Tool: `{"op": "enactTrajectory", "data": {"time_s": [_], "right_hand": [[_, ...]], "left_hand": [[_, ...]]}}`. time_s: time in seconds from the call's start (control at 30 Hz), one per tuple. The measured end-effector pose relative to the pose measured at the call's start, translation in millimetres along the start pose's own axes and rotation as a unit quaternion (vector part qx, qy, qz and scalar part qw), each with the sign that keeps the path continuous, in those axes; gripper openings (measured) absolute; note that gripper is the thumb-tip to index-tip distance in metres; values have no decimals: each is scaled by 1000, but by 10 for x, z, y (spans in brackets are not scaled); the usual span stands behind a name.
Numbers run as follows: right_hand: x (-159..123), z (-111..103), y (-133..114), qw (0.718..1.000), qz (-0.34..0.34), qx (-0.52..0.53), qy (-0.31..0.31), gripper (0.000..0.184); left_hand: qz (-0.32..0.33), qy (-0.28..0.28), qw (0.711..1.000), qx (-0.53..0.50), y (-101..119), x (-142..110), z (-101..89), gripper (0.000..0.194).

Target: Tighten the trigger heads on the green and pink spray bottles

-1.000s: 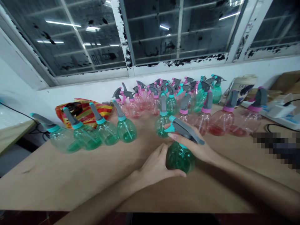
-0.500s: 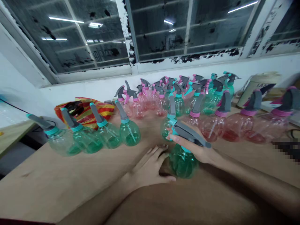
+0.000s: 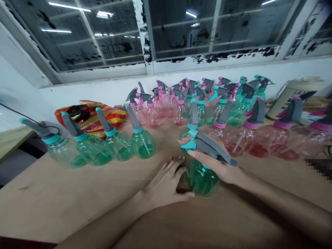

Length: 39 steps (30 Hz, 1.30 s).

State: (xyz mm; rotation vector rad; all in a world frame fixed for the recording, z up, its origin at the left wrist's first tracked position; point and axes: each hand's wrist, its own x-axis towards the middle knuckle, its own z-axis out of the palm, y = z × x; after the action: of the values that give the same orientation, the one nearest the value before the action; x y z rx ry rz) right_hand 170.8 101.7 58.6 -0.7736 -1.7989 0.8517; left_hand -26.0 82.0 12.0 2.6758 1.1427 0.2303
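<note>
A green spray bottle (image 3: 203, 180) with a teal collar and grey trigger head stands at the front of the table, turned with its nozzle to the left. My right hand (image 3: 216, 162) is wrapped around its neck, just under the spray head. Beside the bottle's left side, my left hand (image 3: 166, 185) lies on the tabletop, fingers spread and thumb stretched toward the base, holding nothing. Right behind the held bottle stands another green spray bottle (image 3: 192, 121), partly hidden by my right hand.
Several green spray bottles (image 3: 143, 145) form a row on the left. Pink spray bottles (image 3: 240, 138) line the right, and a mixed cluster (image 3: 180, 112) stands by the wall. A red-and-yellow bag (image 3: 103, 119) and a cream container (image 3: 293, 98) are at the back of the wooden table (image 3: 77, 204).
My left hand has let go of the bottle's side and come down flat to its left. The right hand keeps its hold on the neck. The view has shifted somewhat.
</note>
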Motion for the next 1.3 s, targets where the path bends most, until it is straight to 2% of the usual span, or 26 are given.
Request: {"op": "enactTrajectory", "data": {"time_s": [0.47,0.9,1.3], "right_hand": [[-43,21,50,1000,-1,14,-17,35],[-29,16,-24,1000,4,-5,-6,18],[-73,7,29,1000,-1,-27,10,17]], "left_hand": [[-17,-25,1000,-7,-10,-14,-12,84],[-5,-12,1000,-24,-40,-10,3,85],[-5,-20,1000,-6,-8,-19,-27,84]]}}
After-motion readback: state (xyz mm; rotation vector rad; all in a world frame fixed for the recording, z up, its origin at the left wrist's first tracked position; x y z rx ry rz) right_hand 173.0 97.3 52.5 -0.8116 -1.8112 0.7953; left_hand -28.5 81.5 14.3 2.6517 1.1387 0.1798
